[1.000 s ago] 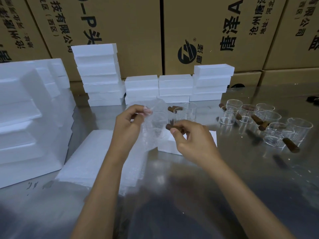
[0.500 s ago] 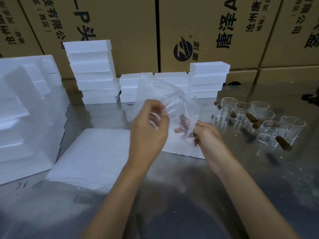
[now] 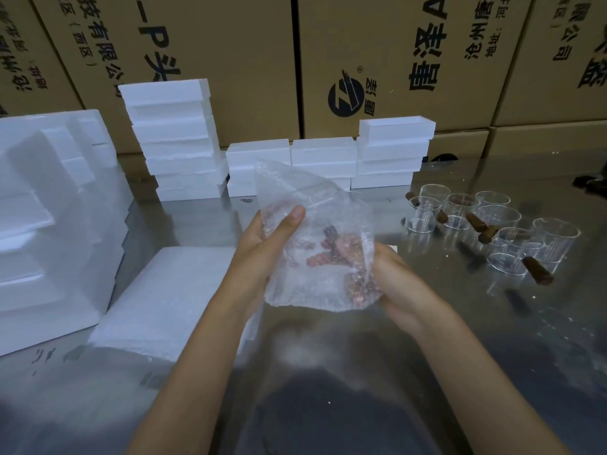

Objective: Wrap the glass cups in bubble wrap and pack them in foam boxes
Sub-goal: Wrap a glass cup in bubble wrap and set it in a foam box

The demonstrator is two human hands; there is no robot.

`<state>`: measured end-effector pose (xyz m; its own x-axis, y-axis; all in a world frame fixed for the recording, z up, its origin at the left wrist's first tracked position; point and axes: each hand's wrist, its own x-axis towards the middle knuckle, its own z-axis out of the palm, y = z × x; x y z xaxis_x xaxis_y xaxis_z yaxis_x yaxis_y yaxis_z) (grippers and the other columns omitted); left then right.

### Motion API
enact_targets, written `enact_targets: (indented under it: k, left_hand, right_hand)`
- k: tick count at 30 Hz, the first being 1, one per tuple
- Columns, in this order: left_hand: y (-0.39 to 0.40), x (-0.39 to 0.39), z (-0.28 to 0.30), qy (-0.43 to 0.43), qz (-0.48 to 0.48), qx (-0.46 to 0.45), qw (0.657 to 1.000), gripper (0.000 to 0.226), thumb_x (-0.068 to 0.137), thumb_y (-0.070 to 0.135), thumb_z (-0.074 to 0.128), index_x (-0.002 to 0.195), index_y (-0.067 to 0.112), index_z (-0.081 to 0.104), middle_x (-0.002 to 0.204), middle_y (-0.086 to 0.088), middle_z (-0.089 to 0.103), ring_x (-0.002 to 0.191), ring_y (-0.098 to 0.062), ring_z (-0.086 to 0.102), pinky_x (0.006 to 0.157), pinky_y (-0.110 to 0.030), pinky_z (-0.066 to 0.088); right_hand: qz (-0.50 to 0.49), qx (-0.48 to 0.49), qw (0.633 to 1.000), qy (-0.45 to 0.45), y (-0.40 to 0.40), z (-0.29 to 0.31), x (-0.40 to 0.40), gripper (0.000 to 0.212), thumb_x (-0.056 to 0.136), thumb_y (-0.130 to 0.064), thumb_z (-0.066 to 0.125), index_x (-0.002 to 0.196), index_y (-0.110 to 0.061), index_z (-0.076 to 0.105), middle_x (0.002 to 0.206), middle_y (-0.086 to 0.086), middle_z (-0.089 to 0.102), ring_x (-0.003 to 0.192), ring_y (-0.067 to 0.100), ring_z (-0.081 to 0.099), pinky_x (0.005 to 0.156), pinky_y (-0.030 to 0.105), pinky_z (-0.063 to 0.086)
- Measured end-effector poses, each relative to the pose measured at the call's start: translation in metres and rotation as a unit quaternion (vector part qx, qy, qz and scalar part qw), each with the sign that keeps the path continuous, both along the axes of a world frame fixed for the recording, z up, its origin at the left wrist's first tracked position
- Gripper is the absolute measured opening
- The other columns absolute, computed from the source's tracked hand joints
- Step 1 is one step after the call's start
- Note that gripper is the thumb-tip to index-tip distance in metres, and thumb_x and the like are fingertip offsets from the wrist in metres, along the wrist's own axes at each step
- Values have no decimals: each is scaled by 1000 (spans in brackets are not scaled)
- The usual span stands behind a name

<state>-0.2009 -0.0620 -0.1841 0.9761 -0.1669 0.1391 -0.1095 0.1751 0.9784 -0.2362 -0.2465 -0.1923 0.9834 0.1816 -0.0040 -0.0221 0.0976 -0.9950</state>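
Wrapping step, as I read it: both hands are up over the table with a sheet of bubble wrap [image 3: 315, 244] bundled between them. My left hand [image 3: 266, 244] grasps the sheet's left side, thumb lying on top of the film, fingers behind it. My right hand [image 3: 391, 280] cups the bundle from the right and below, its fingers tucked under the film where I can only make them out as pinkish shapes through the bubbles. Something dark sits inside, probably the wooden handle of a glass cup, but the glass itself I cannot pick out through the wrap.

Next move, I judge: fold the loose upper flap down and roll the bundle tight, keeping a firm hold so the cup doesn't slide out the open edge, then find it a foam box.

The unwrapped glass cups [image 3: 492, 231] wait in a cluster to the right on the shiny metal table [image 3: 328, 389], brown handles pointing every way. A flat stack of bubble-wrap sheets [image 3: 170, 303] lies just left of my hands. Small foam boxes [image 3: 174, 139] stand stacked along the back, with more [image 3: 391, 152] to the right, larger foam pieces [image 3: 49, 208] at far left, and printed cardboard cartons [image 3: 394, 60] wall off the room behind
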Motion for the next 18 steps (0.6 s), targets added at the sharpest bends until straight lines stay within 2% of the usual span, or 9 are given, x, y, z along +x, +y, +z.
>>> enact_targets:
  k: [3, 6, 9, 11, 13, 15, 18]
  left_hand:
    - [-9, -5, 0, 12, -19, -7, 1000, 51, 81, 50, 77, 127, 32, 63, 123, 3, 70, 112, -20, 68, 95, -45, 54]
    - [-16, -8, -2, 31, -26, -21, 999, 57, 79, 43, 80, 129, 25, 60, 121, -3, 71, 109, -23, 70, 82, -39, 59]
    - [-18, -9, -3, 46, -50, -62, 996, 58, 83, 34, 79, 134, 17, 56, 122, -9, 70, 110, -28, 69, 80, -37, 59]
    - [-18, -8, -2, 54, -61, -79, 994, 59, 83, 32, 77, 135, 14, 55, 124, -13, 68, 114, -31, 67, 85, -41, 58]
    - [-18, -6, -2, 60, -65, -105, 991, 63, 84, 28, 75, 139, 10, 51, 130, -17, 64, 119, -34, 63, 96, -48, 53]
    - [-15, -5, 1, 69, -59, -148, 985, 65, 85, 23, 72, 143, 4, 46, 137, -22, 58, 125, -36, 58, 107, -52, 45]
    - [-7, -2, 5, 81, -47, -212, 973, 57, 92, 19, 65, 145, 6, 47, 144, -20, 52, 130, -35, 54, 112, -51, 40]
  right_hand:
    - [22, 12, 1000, -19, 8, -2, -4, 22, 96, -33, 63, 115, -30, 73, 112, -3, 76, 105, 16, 72, 84, 33, 61]
    - [43, -9, 998, -34, 11, -5, -4, 27, 93, -30, 63, 119, -28, 71, 116, -2, 74, 110, 17, 70, 97, 41, 56]
    - [52, -7, 998, -20, 9, -5, -4, 22, 97, -25, 62, 115, -23, 73, 112, 1, 76, 106, 18, 72, 93, 34, 57]
    - [46, -14, 999, -15, 8, -3, -5, 18, 93, -32, 67, 106, -24, 77, 98, -3, 78, 91, 12, 75, 77, 22, 59]
    - [0, -12, 1000, -20, 9, -1, -3, 15, 92, -29, 67, 96, -21, 79, 83, -5, 78, 75, 11, 74, 69, 23, 59]
    - [-98, 32, 995, -16, 4, -1, 4, 17, 92, -25, 65, 98, -18, 79, 93, 0, 78, 73, 23, 70, 69, 35, 58]
    - [-194, 131, 972, -7, -10, 0, 10, 23, 96, -23, 53, 102, -15, 73, 97, 0, 74, 63, 16, 58, 54, 24, 45]
